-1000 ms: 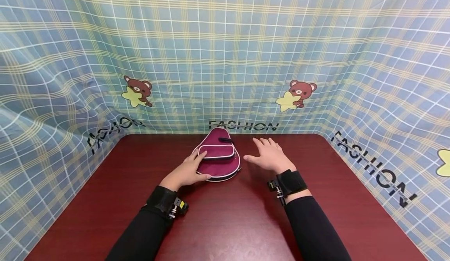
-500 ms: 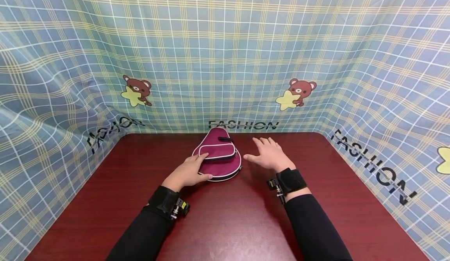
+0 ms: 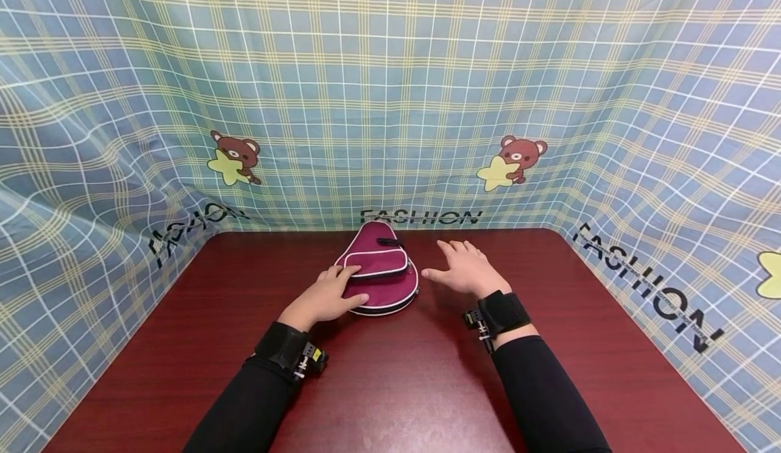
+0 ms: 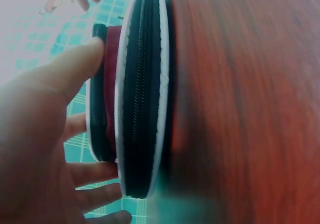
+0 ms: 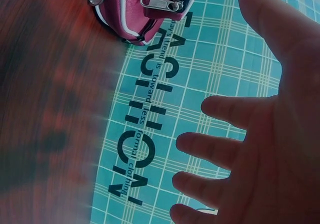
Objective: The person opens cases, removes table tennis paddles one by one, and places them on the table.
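A maroon table tennis racket case [image 3: 381, 293] with white piping lies on the table, its narrow end toward the back curtain. On its face is a zipped pocket [image 3: 378, 263]. My left hand [image 3: 323, 298] is at the case's left side, fingers spread and loosely bent, fingertips at the pocket's edge and thumb over the lower part. In the left wrist view, the black zipper [image 4: 142, 84] runs along the case's rounded end. To the right of the case, my right hand [image 3: 468, 271] hovers with fingers spread, holding nothing. A metal zipper pull [image 5: 159, 3] shows in the right wrist view.
The dark red wooden table [image 3: 390, 385] extends around the case. A blue checked curtain [image 3: 390, 100] with bear prints and lettering encloses the back and both sides. Black straps with small cameras sit on both wrists.
My left thumb has risen slightly over the case's lower part. The case and my right hand stay nearly where they were.
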`<state>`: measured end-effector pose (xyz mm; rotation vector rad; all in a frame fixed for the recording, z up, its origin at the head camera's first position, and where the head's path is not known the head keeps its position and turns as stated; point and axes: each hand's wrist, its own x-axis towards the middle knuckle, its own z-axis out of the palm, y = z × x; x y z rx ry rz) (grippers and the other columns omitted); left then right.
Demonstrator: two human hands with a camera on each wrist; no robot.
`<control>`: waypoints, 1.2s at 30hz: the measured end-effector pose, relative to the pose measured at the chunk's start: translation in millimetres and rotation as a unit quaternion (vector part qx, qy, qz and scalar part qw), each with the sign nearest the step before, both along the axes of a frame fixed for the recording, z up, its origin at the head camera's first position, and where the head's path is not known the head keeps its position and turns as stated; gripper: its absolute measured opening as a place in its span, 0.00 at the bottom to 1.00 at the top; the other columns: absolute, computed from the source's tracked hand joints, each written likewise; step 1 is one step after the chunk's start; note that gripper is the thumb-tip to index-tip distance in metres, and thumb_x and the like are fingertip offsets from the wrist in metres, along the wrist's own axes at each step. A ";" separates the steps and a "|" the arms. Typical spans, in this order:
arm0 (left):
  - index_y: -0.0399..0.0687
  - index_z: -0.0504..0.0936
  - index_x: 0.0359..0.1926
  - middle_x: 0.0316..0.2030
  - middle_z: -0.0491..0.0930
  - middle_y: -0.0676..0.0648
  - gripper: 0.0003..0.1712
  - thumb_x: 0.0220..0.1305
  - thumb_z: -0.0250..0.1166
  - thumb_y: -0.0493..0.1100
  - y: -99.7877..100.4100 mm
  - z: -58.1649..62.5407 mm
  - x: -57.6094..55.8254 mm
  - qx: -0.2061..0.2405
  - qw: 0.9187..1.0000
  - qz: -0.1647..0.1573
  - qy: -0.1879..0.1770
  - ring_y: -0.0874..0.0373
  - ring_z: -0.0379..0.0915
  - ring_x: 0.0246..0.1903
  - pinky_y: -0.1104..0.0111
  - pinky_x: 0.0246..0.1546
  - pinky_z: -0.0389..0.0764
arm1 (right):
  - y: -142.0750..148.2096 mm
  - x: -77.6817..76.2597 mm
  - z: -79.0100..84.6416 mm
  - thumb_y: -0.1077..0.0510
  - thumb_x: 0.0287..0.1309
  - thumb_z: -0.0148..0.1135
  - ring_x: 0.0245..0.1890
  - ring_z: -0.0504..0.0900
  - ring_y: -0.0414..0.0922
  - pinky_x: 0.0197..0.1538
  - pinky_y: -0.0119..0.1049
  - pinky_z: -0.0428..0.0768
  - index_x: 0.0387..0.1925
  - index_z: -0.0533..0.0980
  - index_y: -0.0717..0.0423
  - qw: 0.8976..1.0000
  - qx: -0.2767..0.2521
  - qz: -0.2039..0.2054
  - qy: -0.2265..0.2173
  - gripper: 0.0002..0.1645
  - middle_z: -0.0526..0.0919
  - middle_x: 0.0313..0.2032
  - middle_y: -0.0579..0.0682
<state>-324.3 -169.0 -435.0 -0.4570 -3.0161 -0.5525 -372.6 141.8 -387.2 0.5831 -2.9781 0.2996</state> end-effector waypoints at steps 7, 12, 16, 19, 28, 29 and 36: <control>0.54 0.51 0.67 0.63 0.51 0.37 0.48 0.51 0.55 0.69 -2.9 -5.2 -4.7 0.002 1.000 -0.019 0.013 0.43 0.44 0.62 0.52 0.57 0.52 | -1.3 -1.5 -3.6 0.16 0.36 0.38 0.62 0.51 0.58 0.58 0.55 0.50 0.65 0.55 0.48 1.000 -0.002 -0.001 -0.008 0.59 0.60 0.60 0.55; 0.54 0.52 0.67 0.63 0.53 0.38 0.48 0.49 0.55 0.70 -2.7 -5.6 -5.2 0.002 1.000 -0.021 0.010 0.44 0.45 0.62 0.54 0.57 0.52 | -1.0 -1.3 -4.5 0.19 0.40 0.43 0.62 0.50 0.58 0.58 0.55 0.50 0.65 0.55 0.49 1.000 -0.005 -0.003 -0.015 0.56 0.60 0.60 0.55; 0.56 0.52 0.67 0.63 0.55 0.42 0.49 0.48 0.56 0.70 -1.5 -4.2 -3.6 -0.008 1.000 -0.015 0.002 0.47 0.47 0.62 0.55 0.57 0.54 | -0.1 -1.7 -3.8 0.21 0.42 0.44 0.62 0.49 0.59 0.59 0.55 0.49 0.65 0.55 0.48 1.000 -0.002 -0.003 -0.016 0.54 0.59 0.61 0.56; 0.56 0.53 0.66 0.62 0.56 0.44 0.49 0.47 0.57 0.70 0.4 -1.7 -1.2 -0.020 1.000 -0.009 -0.003 0.49 0.48 0.61 0.56 0.55 0.57 | 0.0 -1.5 -3.3 0.22 0.43 0.44 0.62 0.48 0.59 0.59 0.55 0.48 0.65 0.56 0.49 1.000 0.000 0.000 -0.015 0.54 0.59 0.61 0.57; 0.57 0.55 0.65 0.59 0.59 0.44 0.49 0.45 0.59 0.69 2.1 2.4 1.2 -0.030 1.000 -0.002 0.000 0.47 0.53 0.57 0.53 0.51 0.60 | -0.1 -0.3 -3.3 0.22 0.42 0.44 0.62 0.48 0.60 0.58 0.57 0.48 0.65 0.56 0.48 1.000 -0.003 0.000 -0.019 0.54 0.59 0.61 0.57; 0.57 0.55 0.65 0.59 0.58 0.44 0.49 0.44 0.60 0.70 1.5 1.8 0.4 -0.027 1.000 -0.003 0.002 0.47 0.53 0.57 0.53 0.51 0.60 | -0.1 -0.1 -3.4 0.21 0.42 0.44 0.62 0.48 0.60 0.58 0.57 0.48 0.65 0.56 0.48 1.000 -0.004 0.000 -0.020 0.54 0.59 0.61 0.57; 0.58 0.50 0.67 0.65 0.48 0.43 0.53 0.44 0.59 0.70 -2.2 -3.4 -5.5 0.004 1.000 -0.021 0.000 0.48 0.44 0.62 0.53 0.55 0.55 | -0.2 -0.2 -3.6 0.20 0.41 0.43 0.62 0.49 0.59 0.58 0.56 0.49 0.65 0.56 0.49 1.000 -0.002 -0.001 -0.021 0.55 0.59 0.61 0.57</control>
